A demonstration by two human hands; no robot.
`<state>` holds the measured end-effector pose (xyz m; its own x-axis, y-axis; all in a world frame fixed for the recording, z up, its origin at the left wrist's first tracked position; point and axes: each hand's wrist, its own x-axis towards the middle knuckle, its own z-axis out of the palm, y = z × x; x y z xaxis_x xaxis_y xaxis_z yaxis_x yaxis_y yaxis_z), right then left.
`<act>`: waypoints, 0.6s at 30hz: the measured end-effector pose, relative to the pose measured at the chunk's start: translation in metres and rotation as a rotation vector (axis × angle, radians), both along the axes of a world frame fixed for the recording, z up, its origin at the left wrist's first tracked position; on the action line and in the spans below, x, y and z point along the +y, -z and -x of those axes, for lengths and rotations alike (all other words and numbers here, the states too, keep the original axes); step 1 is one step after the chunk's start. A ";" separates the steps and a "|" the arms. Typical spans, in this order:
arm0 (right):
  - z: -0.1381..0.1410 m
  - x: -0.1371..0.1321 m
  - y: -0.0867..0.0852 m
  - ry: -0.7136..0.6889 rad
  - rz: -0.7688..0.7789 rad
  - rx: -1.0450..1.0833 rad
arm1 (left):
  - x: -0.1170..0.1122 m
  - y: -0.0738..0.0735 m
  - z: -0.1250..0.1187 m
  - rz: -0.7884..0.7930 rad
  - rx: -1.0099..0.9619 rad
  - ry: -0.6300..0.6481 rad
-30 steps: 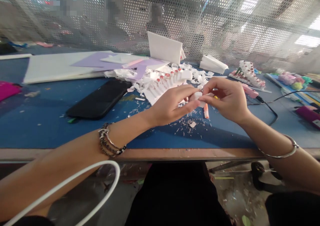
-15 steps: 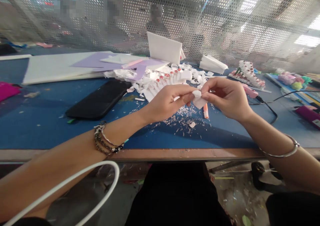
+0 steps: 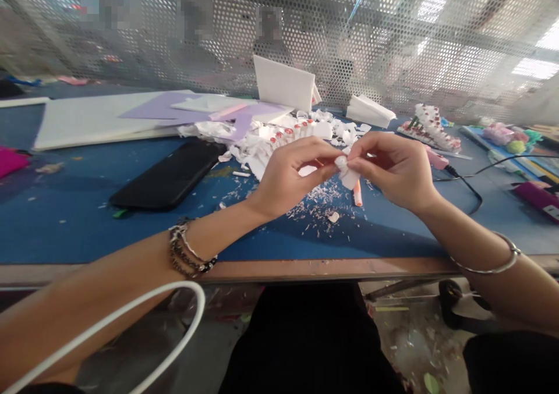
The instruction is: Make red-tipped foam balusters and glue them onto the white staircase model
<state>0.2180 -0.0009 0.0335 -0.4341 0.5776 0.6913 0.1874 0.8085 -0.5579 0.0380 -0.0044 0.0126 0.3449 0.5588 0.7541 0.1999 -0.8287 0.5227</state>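
Between my two hands is a small, curled white piece [image 3: 348, 176], thin like paper or foam sheet. My left hand [image 3: 290, 176] pinches its left side with thumb and forefinger. From the other side, the fingertips of my right hand [image 3: 391, 170] grip its upper right edge. The piece is held above the blue table [image 3: 244, 237]. Just below it lies an orange-and-white stick [image 3: 357, 194], partly covered by the piece. Behind my hands is a heap of white scraps [image 3: 248, 149], with a row of red-tipped white pieces [image 3: 289, 132] on it.
A black phone [image 3: 168, 176] lies left of my hands. White and lilac sheets [image 3: 152, 109] are stacked behind it. To the right are a pink corded tool [image 3: 437, 159], white-and-red decorated pieces [image 3: 430, 127] and a purple object [image 3: 539, 200]. A perforated metal screen [image 3: 332, 27] stands behind.
Both hands stay at nearly the same spot. The white piece has been turned and looks more crumpled between the fingertips. The whole view has shifted slightly.
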 end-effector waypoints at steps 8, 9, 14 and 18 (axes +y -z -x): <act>0.001 0.001 0.004 0.055 -0.079 0.040 | -0.005 0.002 -0.003 0.027 -0.055 0.028; 0.002 0.001 0.004 0.062 -0.096 0.033 | -0.005 0.002 -0.003 0.031 -0.049 0.014; 0.001 -0.001 0.006 0.048 -0.105 -0.009 | 0.001 -0.001 -0.001 0.079 -0.025 -0.023; -0.002 -0.001 0.002 0.033 -0.175 -0.085 | 0.005 -0.003 0.002 0.146 0.005 -0.028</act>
